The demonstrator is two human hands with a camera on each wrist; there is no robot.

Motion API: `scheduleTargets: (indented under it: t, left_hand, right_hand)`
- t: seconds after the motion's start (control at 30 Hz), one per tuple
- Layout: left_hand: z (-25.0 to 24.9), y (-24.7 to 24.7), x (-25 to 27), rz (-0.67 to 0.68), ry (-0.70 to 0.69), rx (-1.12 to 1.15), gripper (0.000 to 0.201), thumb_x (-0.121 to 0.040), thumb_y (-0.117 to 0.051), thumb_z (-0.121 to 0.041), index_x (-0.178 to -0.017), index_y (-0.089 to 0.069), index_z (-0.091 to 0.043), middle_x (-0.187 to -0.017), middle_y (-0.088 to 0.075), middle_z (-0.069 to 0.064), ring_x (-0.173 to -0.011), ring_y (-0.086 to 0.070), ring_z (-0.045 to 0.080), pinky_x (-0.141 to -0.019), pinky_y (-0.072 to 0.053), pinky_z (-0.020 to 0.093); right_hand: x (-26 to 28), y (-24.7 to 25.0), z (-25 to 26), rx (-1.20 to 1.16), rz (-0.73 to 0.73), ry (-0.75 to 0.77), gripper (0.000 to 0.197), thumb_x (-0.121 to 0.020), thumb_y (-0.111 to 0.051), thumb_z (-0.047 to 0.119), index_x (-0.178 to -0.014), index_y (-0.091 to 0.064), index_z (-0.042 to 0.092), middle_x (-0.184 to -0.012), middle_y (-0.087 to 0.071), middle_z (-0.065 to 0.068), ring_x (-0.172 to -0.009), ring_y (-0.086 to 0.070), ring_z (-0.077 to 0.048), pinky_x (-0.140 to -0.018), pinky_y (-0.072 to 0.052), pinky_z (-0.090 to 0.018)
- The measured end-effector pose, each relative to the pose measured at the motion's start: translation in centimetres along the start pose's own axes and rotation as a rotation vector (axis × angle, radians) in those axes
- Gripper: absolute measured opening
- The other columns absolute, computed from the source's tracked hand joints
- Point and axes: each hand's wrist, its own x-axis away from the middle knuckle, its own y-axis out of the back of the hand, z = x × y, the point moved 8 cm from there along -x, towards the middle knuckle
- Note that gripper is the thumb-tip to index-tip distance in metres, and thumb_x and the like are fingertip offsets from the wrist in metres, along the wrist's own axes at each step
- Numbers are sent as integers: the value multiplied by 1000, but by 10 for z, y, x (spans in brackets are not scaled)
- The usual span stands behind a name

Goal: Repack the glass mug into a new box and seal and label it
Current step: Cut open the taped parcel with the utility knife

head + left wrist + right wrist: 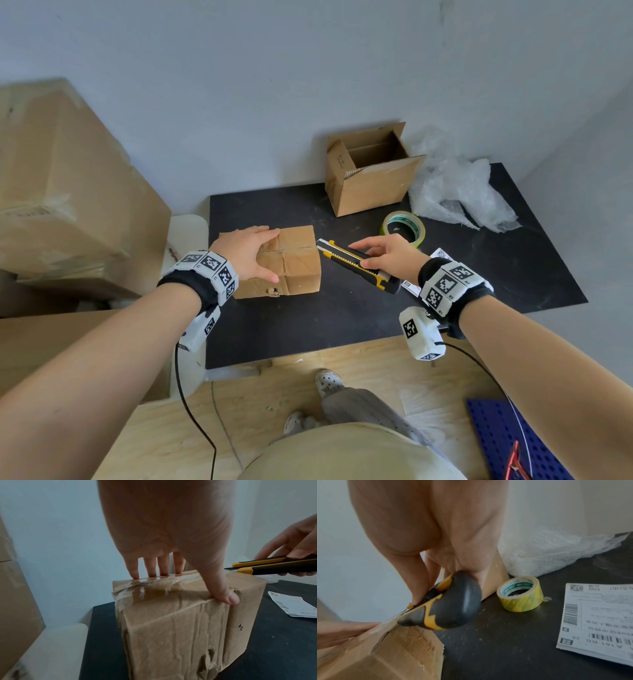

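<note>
Nearest to the person, the left hand (pixel 245 255) lies on top of the old taped box (pixel 287 263), with four fingers (pixel 149 568) stretched out straight to the far top edge and the thumb (pixel 223 592) pressed on the near edge, so it holds the box down without wrapping round it. Just to the right, the right hand (pixel 387 255) holds the yellow and black knife (pixel 356 263), with fingers and thumb curled round its handle. The knife is long and thin, and its long side runs from the right hand toward the box, with the blade end right at the box's right top edge, where the shiny tape and the slit between the flaps are. The slit runs left to right across the top, the same way the knife points, so I think the cut will go along it toward the left fingers, which sit close to that line. The glass mug cannot be seen; I guess it is inside this closed box. A little farther right lie the paper label (pixel 597 619) and the roll of tape (pixel 404 228). Farthest back on the black table (pixel 513 267) stand the new open box (pixel 371 171) and the bubble wrap (pixel 455 192).
</note>
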Motion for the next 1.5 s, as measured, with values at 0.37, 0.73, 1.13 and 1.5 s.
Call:
scheduleTargets:
  t: [0.37, 0.73, 1.13, 1.5]
  left_hand:
    - [-5, 2, 6, -14, -8, -5, 96, -72, -70, -57, -149, -18, -30, -155, -22, -5, -141, -26, 18, -114, -25, 41]
    - [-10, 2, 7, -29, -29, -28, 96, -72, -70, -57, -149, -18, -30, -155, -22, -7, -141, -25, 17, -112, -28, 41]
    - [-16, 4, 5, -38, -4, -20, 94, -73, -68, -58, -148, -20, -31, -152, -27, -8, -138, -31, 18, -103, -42, 43]
    - [-41, -5, 16, -212, -132, 5, 70, -84, -65, -42, -145, -33, -28, -156, -22, -5, -141, -25, 16, -111, -29, 34]
  right_hand:
    - [10, 1, 8, 139, 36, 10, 45, -91, -58, 11, -133, -52, 24, -122, -62, -8, -102, -61, -18, -92, -50, -32]
    - [22, -3, 6, 104, 25, 6, 43, -90, -58, 9, -132, -53, 21, -112, -67, -10, -86, -64, -15, -84, -51, -28]
    - [31, 13, -6, 88, -6, -23, 42, -90, -57, 7, -130, -55, 21, -107, -63, -5, -101, -59, -17, -86, -46, -27]
    - [33, 13, -43, 57, -183, -95, 29, -86, -65, 10, -115, -63, 6, -110, -68, -12, -94, -63, -19, -90, -50, -32]
